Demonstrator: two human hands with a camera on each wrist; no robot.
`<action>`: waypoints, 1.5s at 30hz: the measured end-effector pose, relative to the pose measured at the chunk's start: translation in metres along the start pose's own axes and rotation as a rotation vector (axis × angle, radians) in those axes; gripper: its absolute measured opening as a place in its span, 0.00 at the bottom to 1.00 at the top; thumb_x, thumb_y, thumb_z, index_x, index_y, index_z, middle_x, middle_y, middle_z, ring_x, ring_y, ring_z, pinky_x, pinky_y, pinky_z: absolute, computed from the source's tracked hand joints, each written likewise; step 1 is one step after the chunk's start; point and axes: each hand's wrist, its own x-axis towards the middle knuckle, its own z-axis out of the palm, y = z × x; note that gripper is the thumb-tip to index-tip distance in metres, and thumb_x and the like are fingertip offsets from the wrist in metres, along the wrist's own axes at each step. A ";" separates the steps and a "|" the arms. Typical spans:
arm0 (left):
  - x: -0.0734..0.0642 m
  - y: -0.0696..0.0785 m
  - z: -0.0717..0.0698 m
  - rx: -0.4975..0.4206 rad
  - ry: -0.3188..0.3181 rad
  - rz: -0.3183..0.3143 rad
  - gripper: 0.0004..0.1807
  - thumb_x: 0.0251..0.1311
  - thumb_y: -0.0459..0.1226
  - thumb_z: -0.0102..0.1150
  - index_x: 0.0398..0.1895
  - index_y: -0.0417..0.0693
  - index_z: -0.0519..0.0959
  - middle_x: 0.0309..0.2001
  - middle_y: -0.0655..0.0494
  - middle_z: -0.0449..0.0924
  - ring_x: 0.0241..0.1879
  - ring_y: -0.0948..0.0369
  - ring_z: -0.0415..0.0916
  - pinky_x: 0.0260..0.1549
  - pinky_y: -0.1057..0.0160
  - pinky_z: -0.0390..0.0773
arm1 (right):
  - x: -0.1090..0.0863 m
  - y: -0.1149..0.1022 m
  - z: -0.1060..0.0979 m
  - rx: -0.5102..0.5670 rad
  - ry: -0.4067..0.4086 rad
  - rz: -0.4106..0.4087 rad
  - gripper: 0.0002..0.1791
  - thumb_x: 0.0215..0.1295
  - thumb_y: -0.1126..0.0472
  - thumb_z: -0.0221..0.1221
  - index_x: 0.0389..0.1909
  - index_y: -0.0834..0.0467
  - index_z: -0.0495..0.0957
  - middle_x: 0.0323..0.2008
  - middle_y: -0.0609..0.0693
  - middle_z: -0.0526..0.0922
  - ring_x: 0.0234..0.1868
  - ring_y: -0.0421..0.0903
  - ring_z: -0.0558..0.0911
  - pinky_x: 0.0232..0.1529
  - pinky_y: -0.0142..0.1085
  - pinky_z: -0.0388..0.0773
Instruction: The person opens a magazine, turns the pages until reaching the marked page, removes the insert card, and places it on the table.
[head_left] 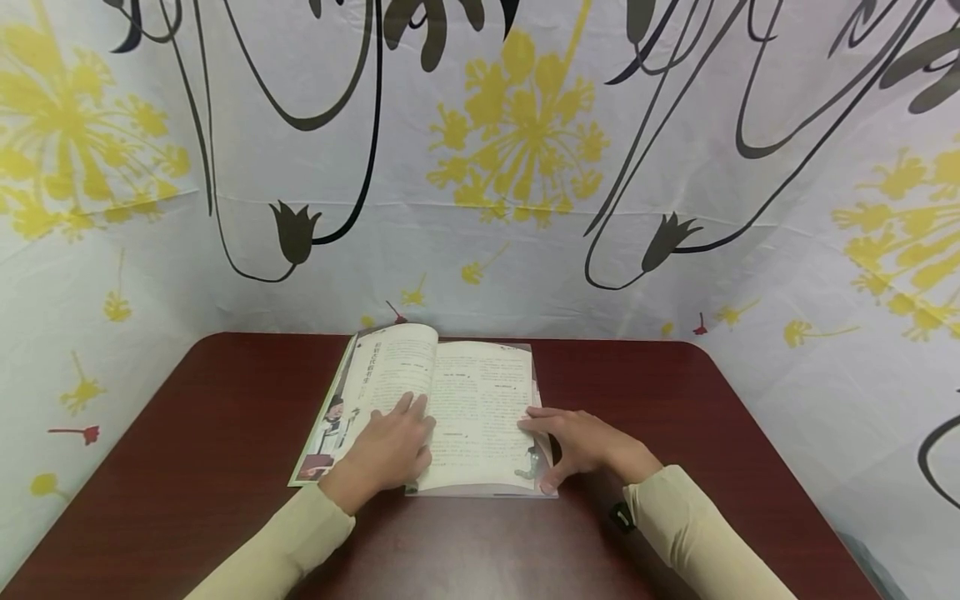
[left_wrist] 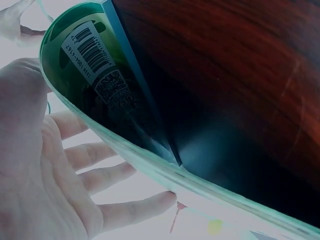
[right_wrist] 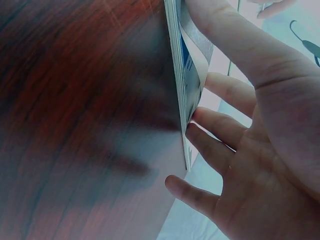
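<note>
An open book [head_left: 480, 417] with printed text and small colour pictures lies on the table, its left pages bowed upward. My left hand [head_left: 390, 446] rests across the lower left page near the fold, fingers fairly straight. In the left wrist view, the left hand [left_wrist: 55, 165] is beside the bent pages, and a barcode shows on the green back cover [left_wrist: 90, 52]. At the book's right edge, my right hand [head_left: 585, 446] pinches a page [right_wrist: 202, 50], thumb near the lower corner and fingertips on the margin. That page bows up from the stack beneath.
The dark red wooden table [head_left: 645, 392] has rounded far corners. A white cloth [head_left: 480, 275] with yellow and dark flower prints hangs behind it and along both sides. A small dark object [head_left: 622, 517] is at the right cuff.
</note>
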 end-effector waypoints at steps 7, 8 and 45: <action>0.000 0.003 0.003 0.119 0.056 0.059 0.19 0.61 0.44 0.55 0.51 0.45 0.82 0.64 0.43 0.73 0.66 0.47 0.66 0.57 0.33 0.66 | 0.001 0.001 0.001 0.010 -0.005 0.012 0.53 0.39 0.42 0.78 0.69 0.57 0.71 0.71 0.59 0.67 0.68 0.59 0.70 0.60 0.58 0.69; 0.001 0.003 0.004 0.135 0.069 0.070 0.19 0.61 0.45 0.55 0.50 0.46 0.82 0.63 0.44 0.74 0.66 0.47 0.67 0.58 0.33 0.64 | 0.001 0.001 0.001 0.011 -0.006 0.014 0.53 0.39 0.42 0.78 0.69 0.57 0.71 0.71 0.59 0.67 0.68 0.59 0.70 0.60 0.58 0.69; 0.003 0.020 0.007 0.079 0.113 0.226 0.28 0.55 0.65 0.57 0.42 0.52 0.81 0.48 0.53 0.77 0.53 0.54 0.72 0.53 0.39 0.69 | 0.003 -0.002 0.000 0.083 0.026 0.044 0.43 0.56 0.31 0.64 0.65 0.56 0.75 0.69 0.59 0.70 0.69 0.58 0.69 0.64 0.58 0.66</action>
